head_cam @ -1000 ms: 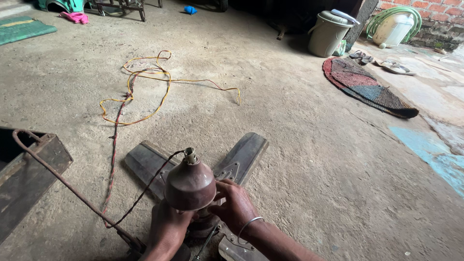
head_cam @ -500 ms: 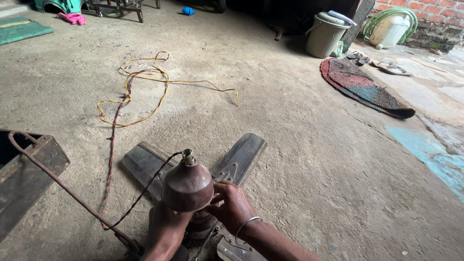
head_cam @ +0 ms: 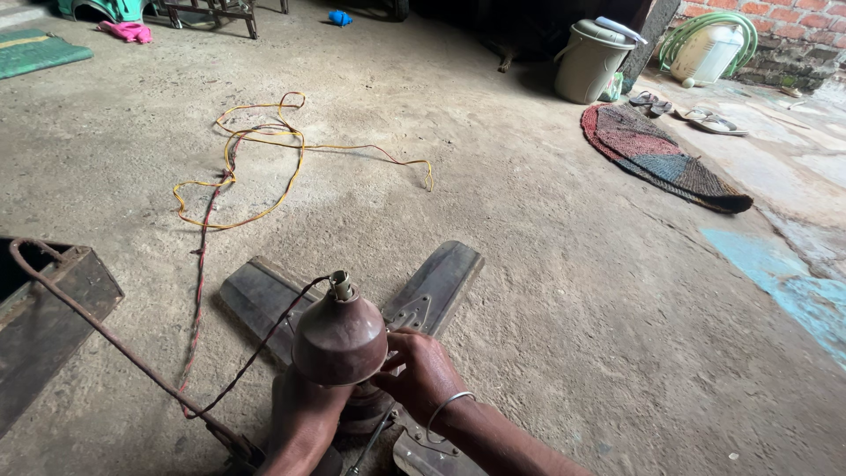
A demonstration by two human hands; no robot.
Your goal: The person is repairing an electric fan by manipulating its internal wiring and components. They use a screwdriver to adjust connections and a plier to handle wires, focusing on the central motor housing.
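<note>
Hands first: my right hand (head_cam: 421, 368) has its fingers curled onto the lower rim of the rusty brown bell-shaped metal fan canopy (head_cam: 339, 338), and my left hand (head_cam: 304, 414) sits under it, grip hidden so can't tell. Canopy's at 6 o'clock, over the dusty grey ceiling fan blades (head_cam: 436, 284). Tangled yellow and red wire (head_cam: 231, 176) at 11, beige lidded plastic bucket (head_cam: 591, 60) at 1.

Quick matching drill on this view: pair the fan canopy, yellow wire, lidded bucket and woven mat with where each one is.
1 fan canopy
2 yellow wire
3 lidded bucket
4 woven mat

A coiled on the floor, left of centre
B between the left hand and right hand
C flat on the floor, right
D upright at the far wall

Pairs: 1-B, 2-A, 3-D, 4-C
</note>
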